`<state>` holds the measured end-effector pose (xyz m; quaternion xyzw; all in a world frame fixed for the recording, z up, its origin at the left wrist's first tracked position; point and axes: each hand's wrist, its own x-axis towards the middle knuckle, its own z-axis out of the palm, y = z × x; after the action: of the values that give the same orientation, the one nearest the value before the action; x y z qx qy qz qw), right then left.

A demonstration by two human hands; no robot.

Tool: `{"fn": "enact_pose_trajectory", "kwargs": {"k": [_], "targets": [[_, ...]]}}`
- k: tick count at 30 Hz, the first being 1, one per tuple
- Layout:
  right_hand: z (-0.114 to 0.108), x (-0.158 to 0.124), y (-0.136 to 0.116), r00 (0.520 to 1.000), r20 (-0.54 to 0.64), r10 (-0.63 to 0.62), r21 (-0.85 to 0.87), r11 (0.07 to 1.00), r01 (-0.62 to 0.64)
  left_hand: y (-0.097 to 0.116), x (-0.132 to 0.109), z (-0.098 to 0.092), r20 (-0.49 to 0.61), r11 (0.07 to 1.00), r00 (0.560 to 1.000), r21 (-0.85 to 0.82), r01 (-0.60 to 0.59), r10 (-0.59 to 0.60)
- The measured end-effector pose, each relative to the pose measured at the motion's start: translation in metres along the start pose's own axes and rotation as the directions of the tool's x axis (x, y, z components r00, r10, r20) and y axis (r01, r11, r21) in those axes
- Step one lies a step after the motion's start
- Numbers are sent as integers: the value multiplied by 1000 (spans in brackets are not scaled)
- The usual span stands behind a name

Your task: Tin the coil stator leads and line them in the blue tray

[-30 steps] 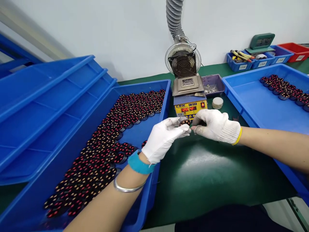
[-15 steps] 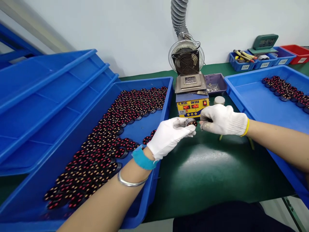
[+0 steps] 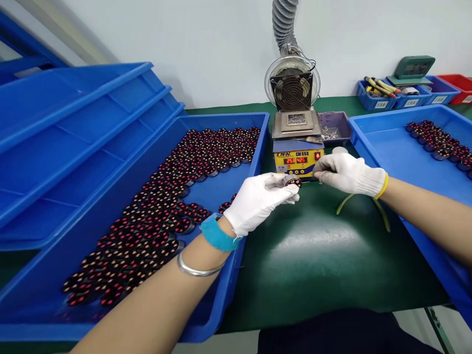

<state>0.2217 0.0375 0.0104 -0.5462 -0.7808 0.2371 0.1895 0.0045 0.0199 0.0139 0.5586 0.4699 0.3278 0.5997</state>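
Observation:
In my gloved left hand [image 3: 258,202], closed at the fingertips, is a small round black component [image 3: 294,182] with a grey side and a ring of copper-coloured spots on its face. My gloved right hand [image 3: 344,171] is a short way to its right, thumb and fingers pinched together. A small grey loop shows at those fingertips; what it is I cannot make out. Just behind both hands stands a yellow and blue heating unit [image 3: 298,164] with lit red digits. Below my right hand, green curved tool handles [image 3: 383,216] lie on the table.
A blue tray [image 3: 217,314] on the left holds many similar components; stacked blue trays [image 3: 84,132] lean beside it. Another blue tray [image 3: 387,147] stands right. Behind are a fan [image 3: 294,93] with a hose, a purple bin [image 3: 342,129] of small metal bits and a clock [image 3: 415,67].
My right hand has drawn back up and to the right, away from the component. My left hand still holds it in nearly the same place. The unit's left digits changed.

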Motion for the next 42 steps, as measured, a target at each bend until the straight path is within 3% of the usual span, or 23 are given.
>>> {"fn": "enact_pose_trajectory", "kwargs": {"k": [4, 8, 13, 17, 19, 23, 26, 29, 32, 34, 39, 42], "targets": [[8, -3, -8, 999, -4, -41, 165, 985, 41, -2, 0, 2, 27, 978, 997, 192, -78, 75], [16, -12, -27, 997, -7, -83, 68, 994, 83, -7, -3, 9, -9, 894, 983, 419, -162, 182], [15, -14, -28, 985, -157, -68, 92, 992, 83, -16, -8, 18, -5, 649, 857, 656, -386, 515], [15, -16, -25, 983, -161, -87, 39, 995, 94, -19, -7, 14, 96, 516, 800, 717, -468, 592], [16, -18, -27, 984, -140, -113, -2, 994, 114, -19, -6, 11, 125, 464, 816, 770, -439, 564], [13, -21, -34, 983, -163, -87, -46, 996, 80, -9, -6, 6, 26, 570, 925, 781, -255, 379], [9, -18, -35, 984, -179, -20, 42, 999, 28, 3, -10, 1, 103, 696, 983, 694, -182, 155], [6, -13, -32, 982, -168, 89, 235, 971, -48, 13, -13, -4, 169, 750, 985, 646, -142, 41], [9, -9, -28, 973, -118, 197, 487, 866, -116, 14, -13, -4, -2, 784, 995, 616, -74, 95], [13, -8, -27, 975, -71, 210, 614, 779, -123, 10, -11, 1, -57, 835, 993, 548, -56, 104], [21, -8, -32, 973, -27, 230, 691, 708, -148, 4, -8, 15, 118, 973, 992, 221, -68, 42], [21, -6, -32, 965, -66, 255, 700, 701, -137, 8, -11, 12, 167, 982, 985, 190, 18, -50]]}}
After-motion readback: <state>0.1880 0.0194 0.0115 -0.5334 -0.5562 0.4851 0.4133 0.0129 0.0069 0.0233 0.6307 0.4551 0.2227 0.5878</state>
